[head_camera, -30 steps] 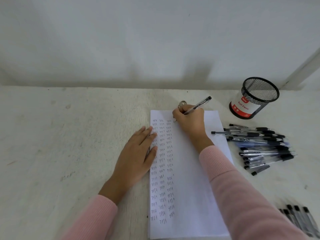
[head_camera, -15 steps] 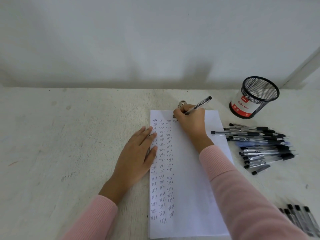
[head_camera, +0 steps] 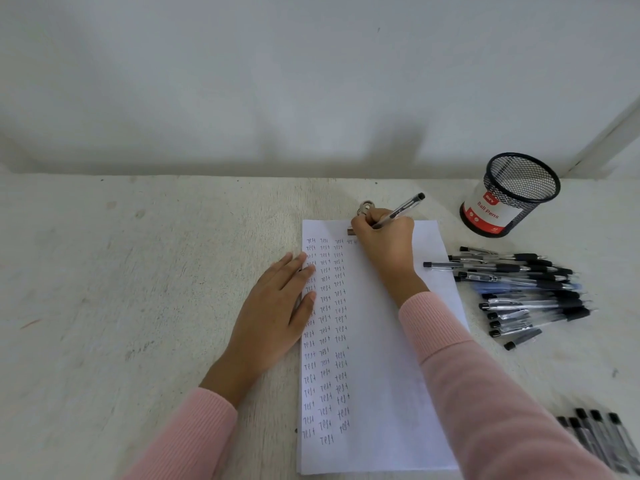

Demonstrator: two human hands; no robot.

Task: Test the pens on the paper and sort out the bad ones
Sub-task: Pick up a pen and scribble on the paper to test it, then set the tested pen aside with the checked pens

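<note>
Paper [head_camera: 388, 375] lies lengthwise at the lower middle of the frame on the pale tabletop [head_camera: 138, 271], its left part filled with three columns of small handwritten "test" marks and its right part bare. The hands are apart. The left hand [head_camera: 273, 313] lies flat with straight fingers, fingertips resting on the sheet's left edge to steady it. The right hand [head_camera: 384, 244], near the sheet's top edge, is curled round a pen [head_camera: 401, 209] whose cap end slants toward the upper right; its tip is hidden behind the fingers. A fresh mark at the head of a fourth column suggests the step in hand is trying this pen. The next move calls for reading whether the ink runs cleanly, then laying the pen with the fitting group while the left hand keeps the sheet from sliding. To the right of the paper a loose pile of pens [head_camera: 519, 285] lies just beside its edge. Above it stands a black mesh cup [head_camera: 509, 195] labelled "Ball Pens". A smaller row of pens [head_camera: 602, 441] sits at the lower right corner, partly cut off. Which group is for the bad ones I cannot tell. A small metal object [head_camera: 365, 207] rests just above the sheet beside the right hand. The right forearm crosses the bare part of the paper.
</note>
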